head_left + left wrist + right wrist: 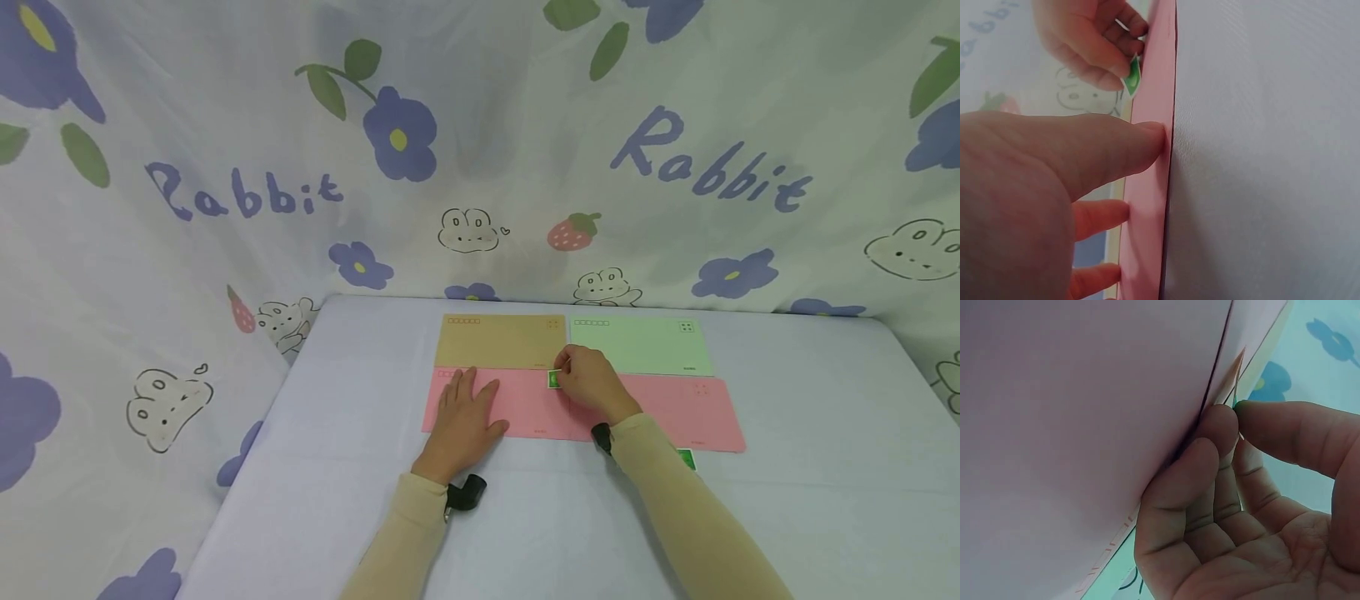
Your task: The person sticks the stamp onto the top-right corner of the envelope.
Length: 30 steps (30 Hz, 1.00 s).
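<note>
My left hand (pixel 461 425) rests with fingers spread on the left pink envelope (pixel 525 417), its thumb near the front edge. Between thumb and fingertip my right hand (pixel 592 379) pinches a small green stamp (pixel 553 380) with a white border. That stamp is over the upper right corner of the same envelope, and the hand covers part of it. In the left wrist view the stamp (pixel 1132 78) is tilted up off the paper. The right wrist view shows it edge-on between the fingertips.
A brown envelope (pixel 498 342) and a light green envelope (pixel 645 346) lie behind. Another pink envelope (pixel 682 412) is at the right, partly under the right wrist. A second green stamp (pixel 687 459) shows beside the right sleeve on the white table (pixel 817 500). Patterned cloth hangs behind.
</note>
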Motion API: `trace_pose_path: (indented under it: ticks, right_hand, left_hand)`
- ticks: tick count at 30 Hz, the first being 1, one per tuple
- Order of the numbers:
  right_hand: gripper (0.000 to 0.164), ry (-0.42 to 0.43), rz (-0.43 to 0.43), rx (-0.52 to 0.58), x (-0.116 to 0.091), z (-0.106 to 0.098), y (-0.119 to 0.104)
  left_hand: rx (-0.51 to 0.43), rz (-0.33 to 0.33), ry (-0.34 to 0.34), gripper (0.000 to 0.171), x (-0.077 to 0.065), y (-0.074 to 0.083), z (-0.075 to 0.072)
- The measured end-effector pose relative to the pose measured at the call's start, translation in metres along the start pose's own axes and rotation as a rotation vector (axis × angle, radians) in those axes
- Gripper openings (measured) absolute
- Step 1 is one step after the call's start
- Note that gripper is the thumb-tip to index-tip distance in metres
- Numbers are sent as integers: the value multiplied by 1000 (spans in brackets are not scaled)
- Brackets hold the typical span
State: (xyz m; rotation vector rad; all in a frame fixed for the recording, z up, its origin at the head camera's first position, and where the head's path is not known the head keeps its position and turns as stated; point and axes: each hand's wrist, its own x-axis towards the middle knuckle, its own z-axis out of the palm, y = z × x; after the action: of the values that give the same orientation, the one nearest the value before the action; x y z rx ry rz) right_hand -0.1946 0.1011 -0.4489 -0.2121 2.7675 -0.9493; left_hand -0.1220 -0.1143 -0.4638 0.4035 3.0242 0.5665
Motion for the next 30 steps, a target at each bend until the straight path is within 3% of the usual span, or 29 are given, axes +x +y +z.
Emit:
trace_pose_path:
  ticks: [30]
  right_hand:
    - [10, -23, 25, -54, 3, 4, -1]
  left_hand:
    - [3, 0, 3, 61, 0, -1, 1]
